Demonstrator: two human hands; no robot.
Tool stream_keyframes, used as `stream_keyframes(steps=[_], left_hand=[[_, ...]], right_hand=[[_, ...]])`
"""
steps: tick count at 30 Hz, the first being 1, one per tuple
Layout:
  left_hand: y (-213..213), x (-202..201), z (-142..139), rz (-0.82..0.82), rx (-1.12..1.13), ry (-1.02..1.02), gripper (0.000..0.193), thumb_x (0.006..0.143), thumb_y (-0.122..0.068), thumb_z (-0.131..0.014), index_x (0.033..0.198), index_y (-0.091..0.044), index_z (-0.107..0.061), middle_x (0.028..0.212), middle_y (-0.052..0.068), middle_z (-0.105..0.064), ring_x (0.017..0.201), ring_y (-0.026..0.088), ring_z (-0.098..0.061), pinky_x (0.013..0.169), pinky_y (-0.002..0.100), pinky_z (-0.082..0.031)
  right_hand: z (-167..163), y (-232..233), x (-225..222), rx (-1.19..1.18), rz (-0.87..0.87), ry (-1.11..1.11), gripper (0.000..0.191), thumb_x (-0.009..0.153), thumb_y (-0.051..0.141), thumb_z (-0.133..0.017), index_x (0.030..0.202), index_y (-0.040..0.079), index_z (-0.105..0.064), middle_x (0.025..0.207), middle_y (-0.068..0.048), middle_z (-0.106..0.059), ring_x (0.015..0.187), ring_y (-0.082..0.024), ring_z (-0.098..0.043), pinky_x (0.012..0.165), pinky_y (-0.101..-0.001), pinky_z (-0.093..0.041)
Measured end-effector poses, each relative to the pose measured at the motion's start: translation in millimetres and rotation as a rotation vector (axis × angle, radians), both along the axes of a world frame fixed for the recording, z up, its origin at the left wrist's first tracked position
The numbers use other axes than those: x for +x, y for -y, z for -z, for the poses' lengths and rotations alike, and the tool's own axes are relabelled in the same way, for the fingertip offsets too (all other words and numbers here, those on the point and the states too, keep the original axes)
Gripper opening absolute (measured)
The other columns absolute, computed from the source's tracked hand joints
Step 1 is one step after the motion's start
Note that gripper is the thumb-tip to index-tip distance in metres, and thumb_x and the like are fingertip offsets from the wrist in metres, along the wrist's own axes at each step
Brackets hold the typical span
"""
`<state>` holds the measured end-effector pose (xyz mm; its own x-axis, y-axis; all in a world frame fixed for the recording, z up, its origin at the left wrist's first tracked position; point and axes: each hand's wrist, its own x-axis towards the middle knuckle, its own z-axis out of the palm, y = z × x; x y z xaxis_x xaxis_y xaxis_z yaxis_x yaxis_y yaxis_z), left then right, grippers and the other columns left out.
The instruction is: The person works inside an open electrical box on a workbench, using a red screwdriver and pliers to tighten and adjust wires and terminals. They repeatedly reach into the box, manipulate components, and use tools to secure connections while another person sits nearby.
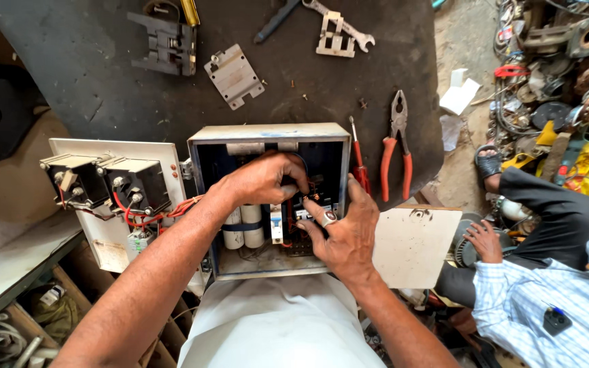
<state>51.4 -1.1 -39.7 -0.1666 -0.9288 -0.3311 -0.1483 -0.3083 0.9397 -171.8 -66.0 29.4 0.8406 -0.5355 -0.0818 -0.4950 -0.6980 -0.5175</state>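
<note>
On a dark desk (pixel 103 82), an open metal control box (pixel 267 133) sits under both hands, its hinged door (pixel 114 204) swung out beyond the left hand. The left hand (pixel 264 178) curls fingertips-down into the wiring; the right hand (pixel 342 235), ringed, pinches at a black terminal block (pixel 308 204). The step appears to be seating a connection, calling next for a fine, steady grip. Red-handled pliers (pixel 395 153) and a screwdriver (pixel 358 160) lie just beyond the right hand.
</note>
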Motion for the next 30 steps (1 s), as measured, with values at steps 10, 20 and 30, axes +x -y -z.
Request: stream_keyframes(steps=[10, 20, 30], left_hand=[[1.4, 1.8, 5.7, 0.039, -0.026, 0.001, 0.025, 0.073, -0.005, -0.066, 0.094, -0.006, -0.080, 0.102, 0.011, -0.073, 0.100, 0.027, -0.071, 0.091, 0.036, -0.055], [5.2, 2.9, 7.7, 0.053, 0.033, 0.011, 0.028, 0.071, -0.005, -0.063, 0.094, -0.005, -0.080, 0.104, 0.010, -0.074, 0.101, 0.025, -0.071, 0.091, 0.036, -0.056], [8.0, 3.7, 12.3, 0.078, -0.020, 0.000, 0.027, 0.071, -0.004, -0.064, 0.094, -0.004, -0.079, 0.099, 0.012, -0.074, 0.096, 0.025, -0.071, 0.087, 0.035, -0.057]], right_hand=[[45.0, 35.7, -44.0, -0.061, 0.354, -0.141, 0.042, 0.085, 0.014, -0.080, 0.125, 0.004, -0.070, 0.107, -0.018, -0.067, 0.093, -0.038, -0.068, 0.078, -0.0434, -0.054], [-27.8, 18.0, -63.0, 0.220, 0.665, 0.485, 0.029, 0.103, 0.002, -0.072, 0.130, -0.001, -0.064, 0.123, -0.020, -0.068, 0.106, -0.023, -0.067, 0.095, -0.0319, -0.055], [-83.2, -60.4, -51.8, 0.117, 0.394, 0.406, 0.028, 0.096, 0.006, -0.069, 0.122, 0.006, -0.057, 0.122, -0.021, -0.068, 0.108, -0.030, -0.074, 0.084, -0.0316, -0.063]])
